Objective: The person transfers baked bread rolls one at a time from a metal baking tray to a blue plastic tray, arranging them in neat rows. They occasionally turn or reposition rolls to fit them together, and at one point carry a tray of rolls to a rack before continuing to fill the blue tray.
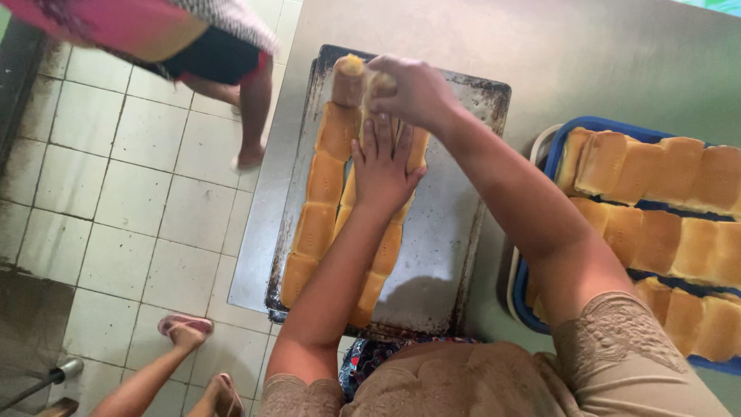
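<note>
Beige lace sleeves (617,347) fill the bottom edge, nearest the lens. Leftmost, on the tiled floor (131,193), two sandalled feet (185,328) show, with another person's legs (247,116) further up. On the steel table (540,54) a dark baking tray (463,232) holds two rows of golden bread rolls (316,216). Flat on the second row lies the left hand (382,166), fingers straight and slightly apart. Just above it, the right hand (409,89) has its fingers curled tight on the end roll (380,81). Rightmost, a blue crate (559,150) is packed with loaves (656,170).
</note>
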Demonstrator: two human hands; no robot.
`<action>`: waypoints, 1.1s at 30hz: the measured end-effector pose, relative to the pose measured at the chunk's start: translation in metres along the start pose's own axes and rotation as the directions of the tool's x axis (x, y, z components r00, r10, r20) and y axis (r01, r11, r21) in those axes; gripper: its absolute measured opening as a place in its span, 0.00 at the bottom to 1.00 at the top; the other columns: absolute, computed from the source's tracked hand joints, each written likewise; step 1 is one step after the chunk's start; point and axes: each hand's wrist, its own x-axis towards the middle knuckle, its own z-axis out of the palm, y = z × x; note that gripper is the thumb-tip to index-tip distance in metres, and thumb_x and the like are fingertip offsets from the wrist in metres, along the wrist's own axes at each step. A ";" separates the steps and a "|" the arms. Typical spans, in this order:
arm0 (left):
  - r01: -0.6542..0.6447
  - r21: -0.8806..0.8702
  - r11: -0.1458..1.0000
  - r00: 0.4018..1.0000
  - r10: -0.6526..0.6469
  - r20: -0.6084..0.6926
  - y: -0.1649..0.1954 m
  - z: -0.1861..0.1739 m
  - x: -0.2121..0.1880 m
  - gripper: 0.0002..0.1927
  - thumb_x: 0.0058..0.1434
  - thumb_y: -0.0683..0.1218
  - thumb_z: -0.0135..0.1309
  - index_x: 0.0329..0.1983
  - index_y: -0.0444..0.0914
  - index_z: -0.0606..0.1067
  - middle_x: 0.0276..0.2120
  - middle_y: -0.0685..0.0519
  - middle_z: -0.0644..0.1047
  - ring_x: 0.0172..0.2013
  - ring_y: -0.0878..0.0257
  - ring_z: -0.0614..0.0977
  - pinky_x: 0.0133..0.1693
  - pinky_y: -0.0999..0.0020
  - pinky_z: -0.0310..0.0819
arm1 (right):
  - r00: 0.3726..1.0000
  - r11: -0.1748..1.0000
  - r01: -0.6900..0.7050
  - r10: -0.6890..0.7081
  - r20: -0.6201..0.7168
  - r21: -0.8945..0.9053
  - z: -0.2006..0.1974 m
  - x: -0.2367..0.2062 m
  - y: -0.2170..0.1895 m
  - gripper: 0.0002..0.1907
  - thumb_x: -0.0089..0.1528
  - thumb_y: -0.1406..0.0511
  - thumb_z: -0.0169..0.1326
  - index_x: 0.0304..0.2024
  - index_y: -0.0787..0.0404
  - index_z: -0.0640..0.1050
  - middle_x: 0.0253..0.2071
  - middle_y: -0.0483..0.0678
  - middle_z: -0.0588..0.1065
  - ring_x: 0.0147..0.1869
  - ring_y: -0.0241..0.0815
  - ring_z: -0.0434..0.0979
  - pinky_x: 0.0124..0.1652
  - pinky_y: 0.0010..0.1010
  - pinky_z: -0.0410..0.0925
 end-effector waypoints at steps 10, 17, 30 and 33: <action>0.026 -0.024 0.999 1.000 -0.026 -0.005 0.000 -0.017 0.001 0.48 0.60 0.70 0.53 0.78 0.50 0.51 0.76 0.41 0.47 0.75 0.39 0.46 0.67 0.27 0.37 | 0.909 0.807 -0.389 0.258 0.326 0.445 -0.014 0.065 0.054 0.25 0.50 0.61 0.68 0.50 0.58 0.80 0.43 0.43 0.79 0.44 0.34 0.80 0.44 0.28 0.74; 0.274 -0.192 0.942 0.945 -0.301 -0.130 -0.063 -0.020 0.062 0.49 0.64 0.68 0.51 0.78 0.39 0.49 0.75 0.38 0.53 0.75 0.40 0.50 0.71 0.38 0.41 | 0.896 0.891 -0.347 0.222 0.383 0.295 -0.025 0.080 0.050 0.25 0.50 0.61 0.68 0.51 0.57 0.80 0.42 0.42 0.79 0.44 0.34 0.80 0.42 0.28 0.75; 0.334 -0.194 0.922 0.926 -0.360 -0.113 -0.081 -0.014 0.077 0.46 0.59 0.61 0.60 0.74 0.37 0.58 0.61 0.41 0.68 0.61 0.41 0.68 0.61 0.45 0.62 | 0.538 0.916 -0.395 0.294 0.790 -0.072 -0.071 0.009 0.076 0.32 0.51 0.61 0.66 0.58 0.52 0.76 0.50 0.47 0.80 0.51 0.46 0.80 0.47 0.38 0.74; 0.403 -0.227 0.887 0.902 -0.427 -0.067 -0.088 -0.018 0.088 0.46 0.54 0.58 0.64 0.73 0.41 0.60 0.61 0.44 0.68 0.62 0.41 0.67 0.60 0.44 0.63 | 0.450 0.924 -0.217 0.381 0.808 -0.315 -0.046 -0.017 0.067 0.30 0.50 0.58 0.68 0.55 0.46 0.79 0.51 0.44 0.79 0.52 0.45 0.81 0.47 0.39 0.77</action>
